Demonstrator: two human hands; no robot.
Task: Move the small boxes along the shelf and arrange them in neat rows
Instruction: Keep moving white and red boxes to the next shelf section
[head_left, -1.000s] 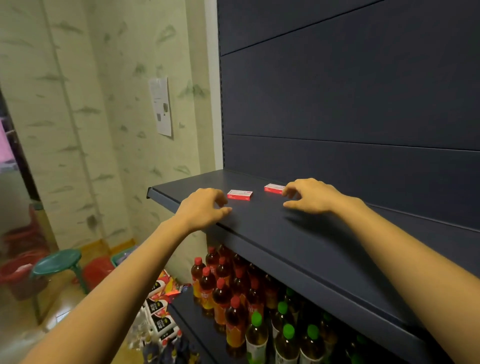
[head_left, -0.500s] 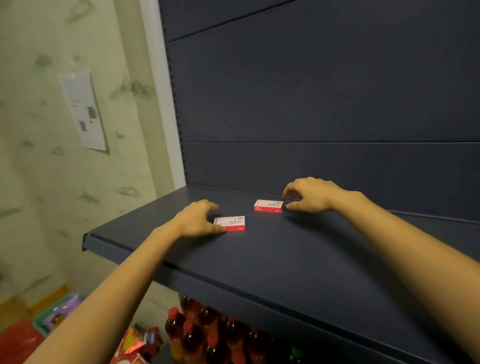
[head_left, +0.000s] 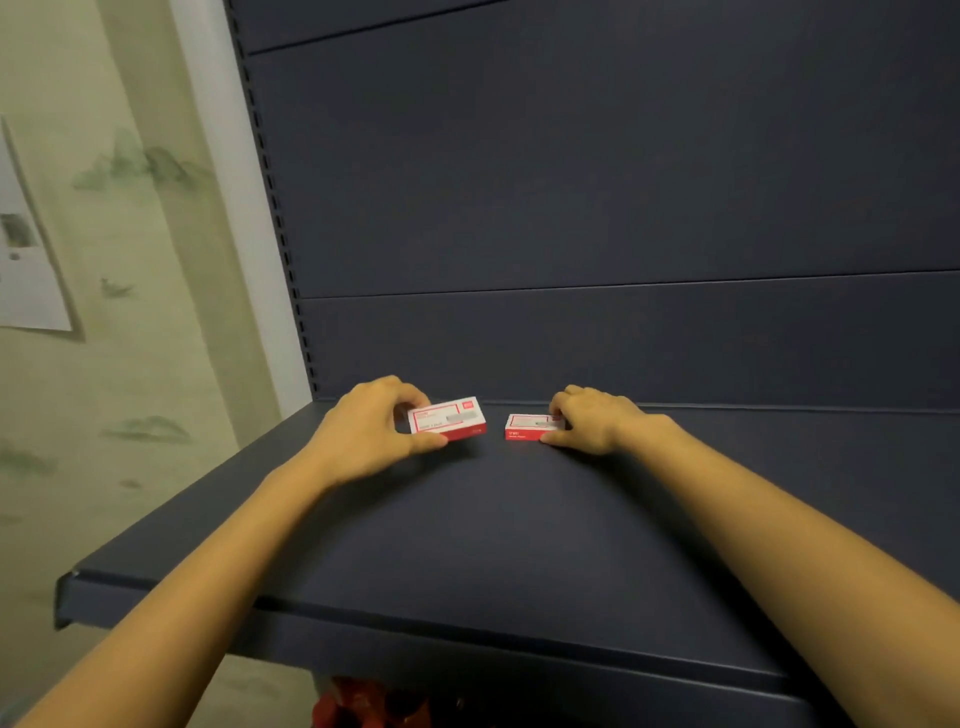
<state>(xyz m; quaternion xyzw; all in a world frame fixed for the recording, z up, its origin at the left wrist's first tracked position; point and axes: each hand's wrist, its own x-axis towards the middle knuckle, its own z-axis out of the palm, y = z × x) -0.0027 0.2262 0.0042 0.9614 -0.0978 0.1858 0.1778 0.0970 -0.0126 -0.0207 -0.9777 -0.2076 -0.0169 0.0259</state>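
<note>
Your L hand (head_left: 371, 434) grips the left box (head_left: 448, 420), R hand (head_left: 595, 422) pinches the right box (head_left: 531, 427); both sit near the shelf (head_left: 519, 545) back, prob. to square a row.

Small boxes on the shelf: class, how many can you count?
2. The left box is held by the left hand; the right box lies beside it, apart, gripped by the right hand. None seems hidden.

Left hand (head_left: 363, 431): now pinches the left box (head_left: 449, 418), not just touching its end.
Left box: now farther back, close beside the right box (head_left: 527, 427).
Right hand (head_left: 592, 421): now grips the right box.
</note>
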